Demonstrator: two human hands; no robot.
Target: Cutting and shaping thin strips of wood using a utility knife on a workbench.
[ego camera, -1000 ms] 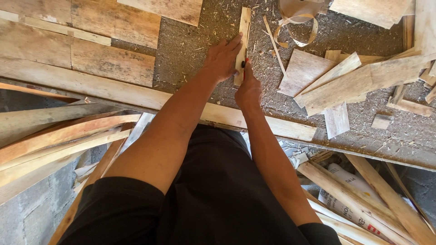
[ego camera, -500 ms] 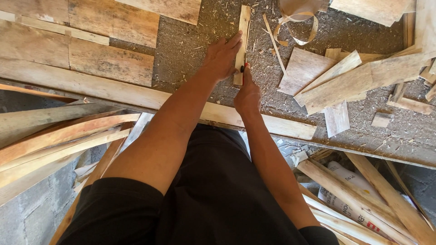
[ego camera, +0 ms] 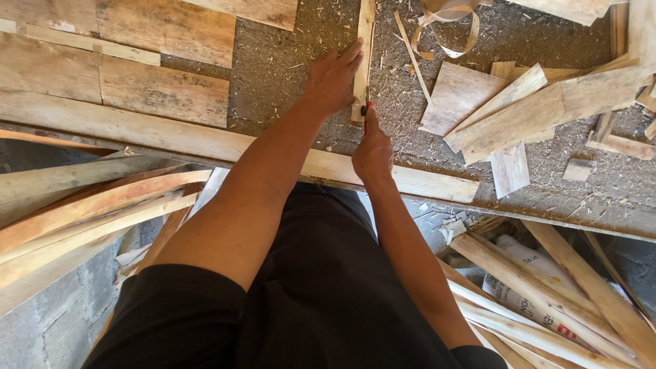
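A narrow pale wood strip [ego camera: 363, 48] lies upright on the sawdust-covered bench top [ego camera: 287, 61]. My left hand [ego camera: 333, 78] presses flat on the bench with its fingers against the strip's left side. My right hand [ego camera: 373, 152] is closed around a small red-handled tool [ego camera: 366, 113] whose tip meets the strip's lower end. Most of the tool is hidden inside my fist.
Loose boards and offcuts [ego camera: 519, 113] pile up to the right, with a curled wood shaving [ego camera: 447, 31] above them. Wide planks [ego camera: 116, 68] lie at the left. A long batten [ego camera: 205, 147] edges the bench. Curved slats [ego camera: 82, 212] and sticks [ego camera: 547, 294] lie below.
My right hand has drawn slightly down and toward me with the tool along the strip's lower end. My left hand stays in place on the strip.
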